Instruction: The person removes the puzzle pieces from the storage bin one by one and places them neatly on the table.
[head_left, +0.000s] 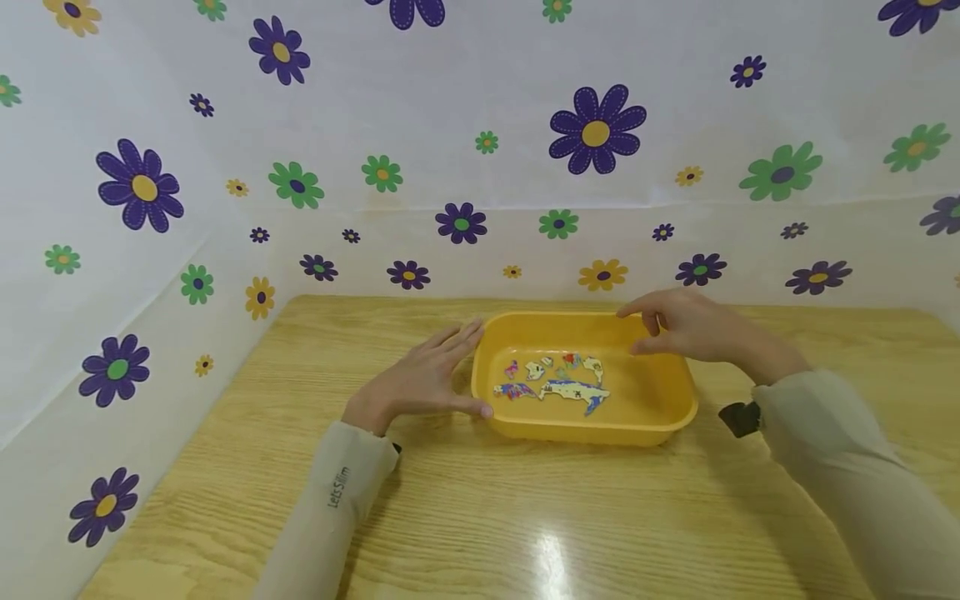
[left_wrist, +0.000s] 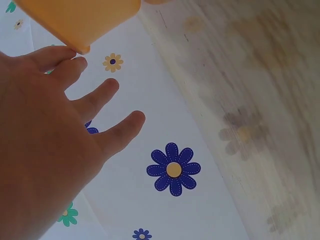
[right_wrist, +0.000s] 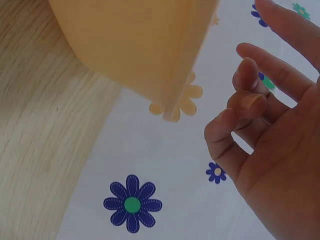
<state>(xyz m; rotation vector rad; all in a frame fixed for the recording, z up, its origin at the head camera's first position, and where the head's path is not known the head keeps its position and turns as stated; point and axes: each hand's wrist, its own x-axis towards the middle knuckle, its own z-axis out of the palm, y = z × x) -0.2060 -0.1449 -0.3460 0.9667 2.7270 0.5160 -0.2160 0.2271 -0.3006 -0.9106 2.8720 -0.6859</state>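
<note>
A yellow, rounded-rectangular plastic basin (head_left: 585, 427) sits on a pale wood-grain bench (head_left: 450, 517), toward the far side, between a person's two bare hands. On the left and middle of its floor lie several small, flat, irregularly cut pieces with printed surfaces. The largest, a long cream-and-blue piece (head_left: 566, 390), lies in the middle of the basin. To its left is a narrow pink, purple and blue piece (head_left: 514, 390); on the far side are a small pink piece (head_left: 512, 368), a cream piece with dark marks (head_left: 535, 371) and a curved cream piece (head_left: 594, 367). The markings on them are too small to read.

The left hand (head_left: 423, 377) is at the basin's left end, its fingers spread and relaxed, fingertips at the far left corner and thumb against the near left one; it grasps nothing. The right hand (head_left: 686, 325) hangs over the far right part of the rim, fingers loosely bent, the index reaching forward, nothing gripped.

Dark lettering on the light beige left sleeve (head_left: 330, 500) appears to read "LetsSlim". The right sleeve (head_left: 832, 442) matches in colour. Behind and to the left, a white sheet (head_left: 465, 92) carries purple, green and yellow flowers.
</note>
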